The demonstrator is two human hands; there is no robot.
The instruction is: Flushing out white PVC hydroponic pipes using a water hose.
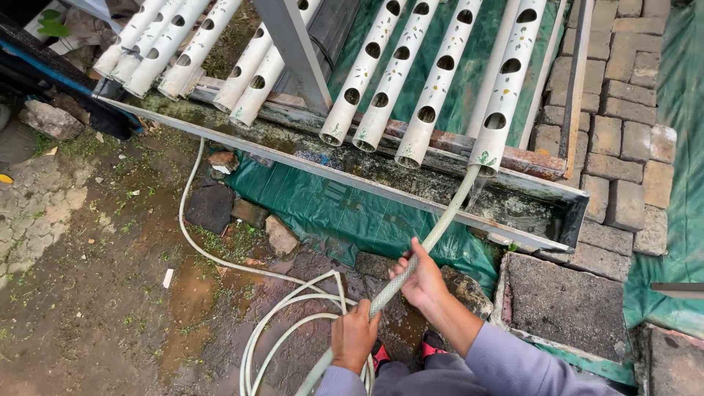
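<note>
Both hands gripped the pale hose (440, 224): left hand (353, 336) nearer, right hand (422, 279) farther along. Its far end entered the rightmost white pipe (506, 81) above the trough (543, 213).

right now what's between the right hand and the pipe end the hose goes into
Head view: only the hose itself spans from the right hand to the pipe end, crossing the trough's metal rim and green tarp.

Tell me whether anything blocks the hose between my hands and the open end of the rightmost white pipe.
Nothing visible does. The hose runs from the left hand and right hand over the metal trough, its tip at the rightmost white pipe.
</note>
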